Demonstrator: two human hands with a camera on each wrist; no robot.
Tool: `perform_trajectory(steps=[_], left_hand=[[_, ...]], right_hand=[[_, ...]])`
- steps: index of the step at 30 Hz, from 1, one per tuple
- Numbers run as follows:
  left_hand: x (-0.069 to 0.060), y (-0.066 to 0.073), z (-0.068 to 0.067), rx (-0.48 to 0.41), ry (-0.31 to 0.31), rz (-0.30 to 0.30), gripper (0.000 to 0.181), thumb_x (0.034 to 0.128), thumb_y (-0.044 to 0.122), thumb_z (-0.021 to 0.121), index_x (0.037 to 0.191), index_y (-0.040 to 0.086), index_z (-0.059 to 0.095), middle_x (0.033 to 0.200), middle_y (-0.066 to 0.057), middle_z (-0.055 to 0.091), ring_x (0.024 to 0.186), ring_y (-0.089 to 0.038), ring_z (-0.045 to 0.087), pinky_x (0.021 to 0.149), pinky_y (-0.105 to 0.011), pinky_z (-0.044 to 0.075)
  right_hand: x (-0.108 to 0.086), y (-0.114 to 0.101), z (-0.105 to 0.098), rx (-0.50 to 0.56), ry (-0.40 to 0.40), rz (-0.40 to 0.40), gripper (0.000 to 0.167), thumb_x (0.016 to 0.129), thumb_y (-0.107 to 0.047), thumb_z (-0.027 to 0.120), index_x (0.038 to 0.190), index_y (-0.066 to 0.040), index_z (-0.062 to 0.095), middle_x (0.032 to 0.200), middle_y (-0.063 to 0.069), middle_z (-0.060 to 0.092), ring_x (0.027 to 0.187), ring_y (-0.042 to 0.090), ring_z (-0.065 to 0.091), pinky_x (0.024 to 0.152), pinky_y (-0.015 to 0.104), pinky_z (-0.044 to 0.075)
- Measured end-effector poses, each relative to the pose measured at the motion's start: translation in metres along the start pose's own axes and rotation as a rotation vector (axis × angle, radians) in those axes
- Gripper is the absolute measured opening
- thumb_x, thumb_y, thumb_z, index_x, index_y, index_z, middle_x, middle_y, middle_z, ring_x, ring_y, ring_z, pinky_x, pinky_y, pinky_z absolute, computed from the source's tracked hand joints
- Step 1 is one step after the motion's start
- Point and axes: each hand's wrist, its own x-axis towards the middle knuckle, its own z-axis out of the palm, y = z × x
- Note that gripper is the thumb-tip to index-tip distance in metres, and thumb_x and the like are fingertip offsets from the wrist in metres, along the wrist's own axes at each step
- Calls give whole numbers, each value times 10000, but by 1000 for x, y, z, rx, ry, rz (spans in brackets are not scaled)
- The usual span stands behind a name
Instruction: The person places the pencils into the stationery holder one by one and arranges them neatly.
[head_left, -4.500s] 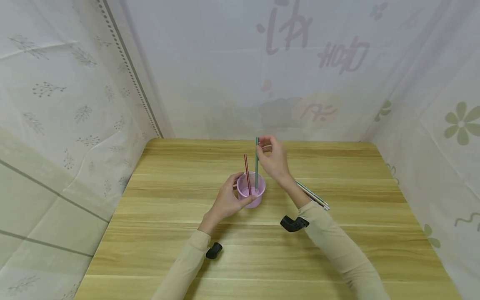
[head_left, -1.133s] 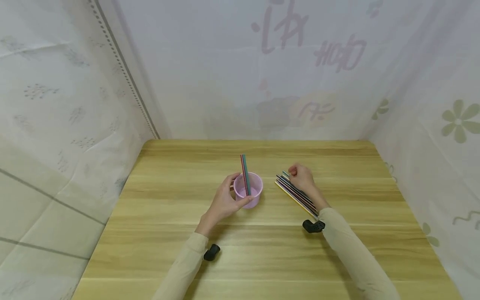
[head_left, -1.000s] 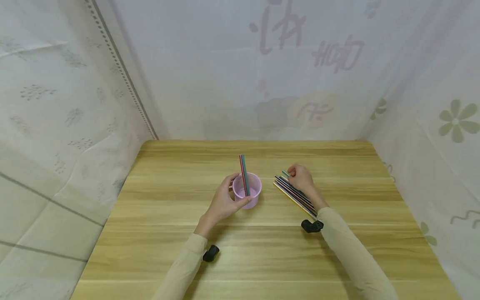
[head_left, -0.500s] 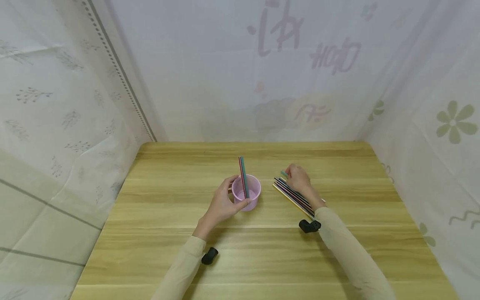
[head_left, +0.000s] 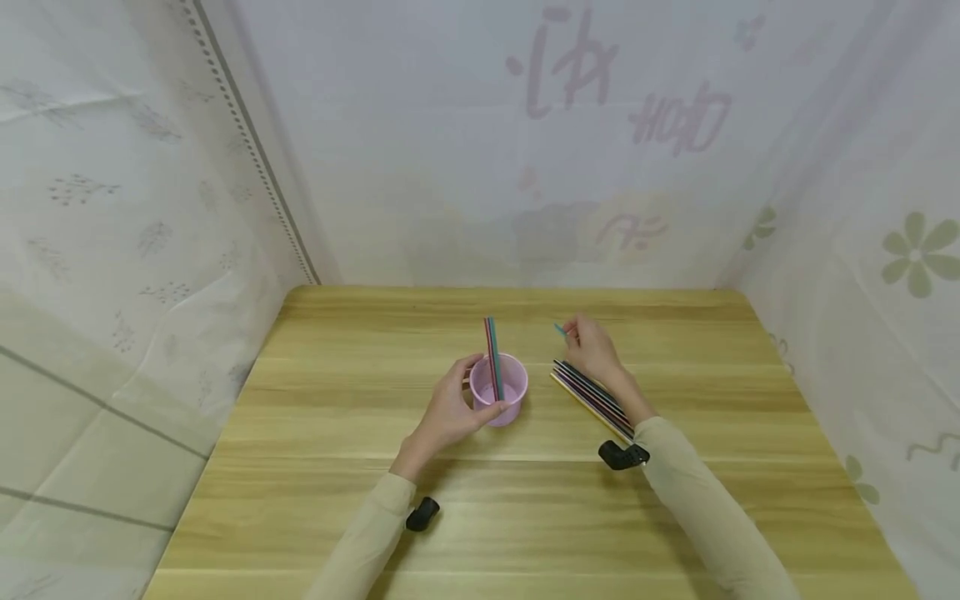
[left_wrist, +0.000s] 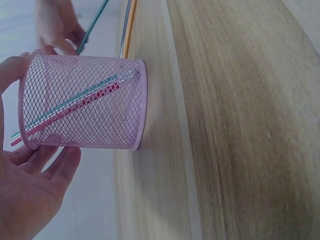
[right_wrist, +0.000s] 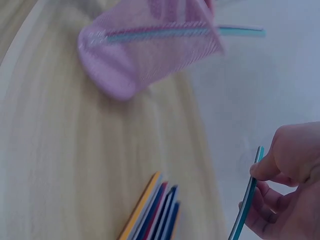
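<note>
A pink mesh pen holder (head_left: 519,400) stands on the table, and my left hand (head_left: 448,410) grips it by the left side, thumb and fingers near its rim. Red and teal striped pencils (head_left: 495,358) lean together inside it, their tops rising above the rim. To the right, my right hand (head_left: 596,352) pinches a teal pencil (right_wrist: 245,207) between thumb and fingers. That pencil is lifted above a row of pencils (head_left: 588,398) lying slantwise on the table. The right forearm hides part of this row.
The row includes yellow, dark red and dark pencils, side by side with one yellow pencil (right_wrist: 140,205) at the edge. A wood-grain table (head_left: 360,350) lies beneath everything. Patterned cloth (head_left: 420,167) hangs at the back and both sides.
A teal pencil has gone into the holder beside the red. My right hand returned to the row, took another teal pencil and raised it slightly. The left hand keeps its grip.
</note>
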Motion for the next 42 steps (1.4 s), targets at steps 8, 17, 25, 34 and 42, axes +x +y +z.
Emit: perform_trajectory(steps=[8, 17, 25, 34, 42], left_hand=[[-2, -1, 1, -3, 4, 4, 873, 784, 241, 892, 1482, 12, 419, 1402, -166, 550, 1278, -343, 572, 1024, -428, 561], [-3, -2, 0, 23, -1, 8, 877, 786, 224, 889, 1486, 8, 408, 1409, -162, 545, 1286, -341, 566, 1038, -421, 552], [-3, -2, 1, 24, 1, 15, 865, 789, 223, 886, 1481, 10, 413, 1395, -168, 554, 1269, -331, 574, 1027, -419, 557], [-1, -1, 3, 24, 3, 30, 862, 780, 207, 889, 1470, -10, 419, 1376, -191, 560, 1249, -336, 583, 1010, -430, 568], [-3, -1, 1, 0, -12, 13, 869, 789, 223, 884, 1482, 5, 406, 1400, -202, 541, 1268, -364, 567, 1025, -471, 556]], right_hand=[[-6, -35, -9, 65, 2, -6, 217, 1000, -37, 488, 1167, 49, 596, 1049, 204, 634, 932, 320, 615, 812, 422, 534], [-11, -75, -23, 229, -2, -2, 214, 1025, -63, 500, 1218, 13, 550, 1118, 218, 634, 929, 295, 629, 738, 302, 517], [-9, -100, -34, 344, 46, -13, 264, 1032, -48, 493, 1286, 12, 533, 1176, 221, 594, 1031, 359, 609, 877, 363, 514], [-7, -121, -44, 385, 154, -79, 302, 1008, -33, 520, 1305, -8, 568, 1108, 179, 598, 936, 275, 609, 742, 254, 506], [-5, -134, -37, 458, 232, -179, 264, 991, 2, 558, 1254, 21, 561, 1064, 174, 605, 921, 310, 629, 641, 160, 487]])
